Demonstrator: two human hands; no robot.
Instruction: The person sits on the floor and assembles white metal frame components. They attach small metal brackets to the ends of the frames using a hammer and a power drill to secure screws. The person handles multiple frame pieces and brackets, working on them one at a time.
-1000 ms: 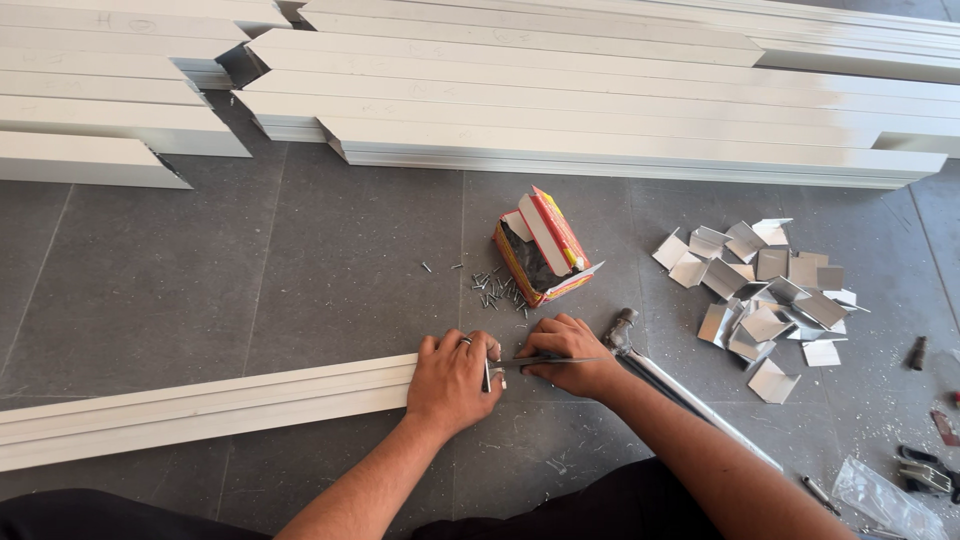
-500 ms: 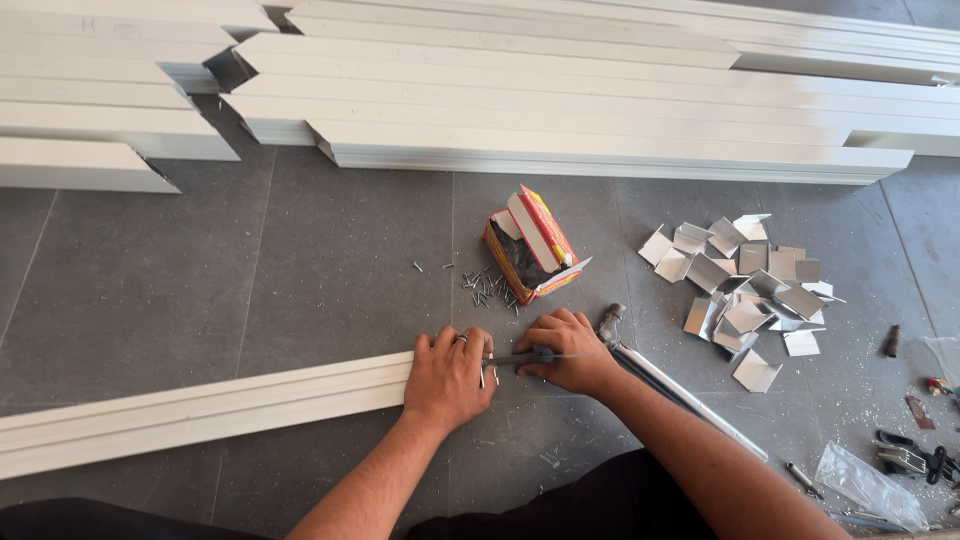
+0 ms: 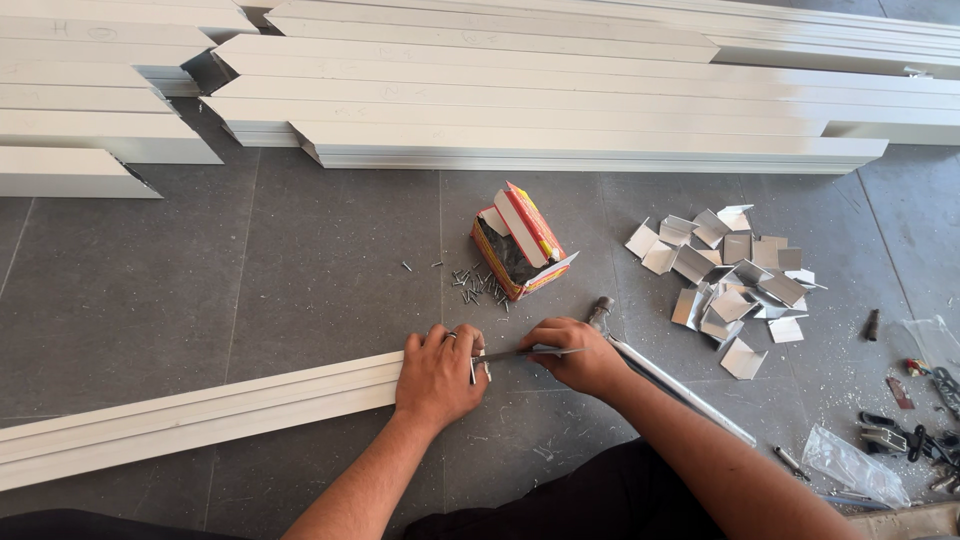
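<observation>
A long white profile strip [image 3: 200, 415] lies on the grey tiled floor, running from the lower left to the middle. My left hand [image 3: 440, 375] presses flat on its right end. My right hand [image 3: 570, 355] grips a thin metal tool [image 3: 525, 352] whose tip points left at the strip's end, just beside my left fingers. A small metal piece sits at that end, partly hidden by my fingers.
An open orange and white box of small nails [image 3: 520, 245] stands just beyond my hands, with loose nails [image 3: 475, 285] spilled beside it. A heap of bent metal brackets [image 3: 730, 275] lies right. Stacked white profiles [image 3: 560, 110] fill the far side. Small tools and a plastic bag [image 3: 860, 465] lie lower right.
Both hands stay at the strip's end; the view has shifted slightly. No clear movement of the tool or strip.
</observation>
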